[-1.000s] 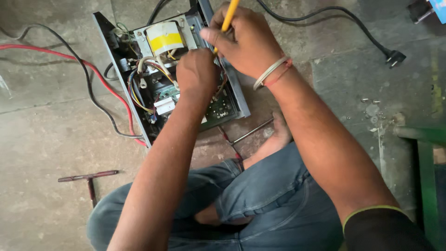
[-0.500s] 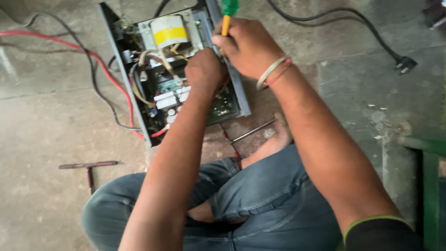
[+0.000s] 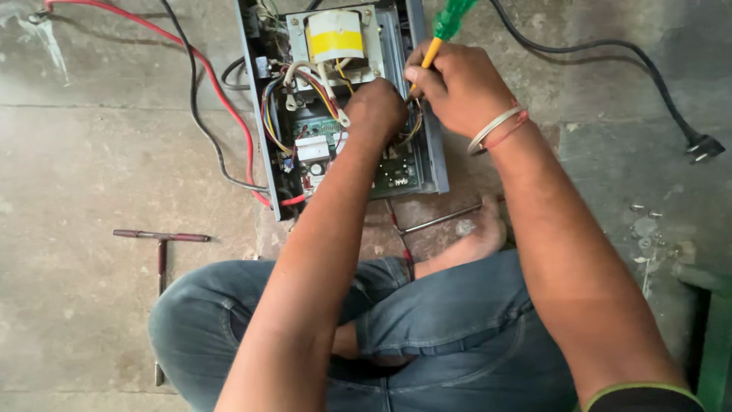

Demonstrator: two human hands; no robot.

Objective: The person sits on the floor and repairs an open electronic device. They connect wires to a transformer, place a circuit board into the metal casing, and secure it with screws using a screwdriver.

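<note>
At twelve o'clock from my knees, the open metal case (image 3: 427, 152) lies on the floor. My right hand (image 3: 457, 88) has its grip clamped on the screwdriver (image 3: 444, 30), shaft slanting toward seven o'clock beside my left hand (image 3: 375, 107), whose grip I cannot tell.

Screwdriver (image 3: 444, 30) handle cut off by top edge, tip hidden behind right hand (image 3: 457, 88); circuit board (image 3: 393, 172) partly covered by left hand (image 3: 375, 111); open metal case (image 3: 255, 114) clipped at top; fingertips inside unseen
</note>
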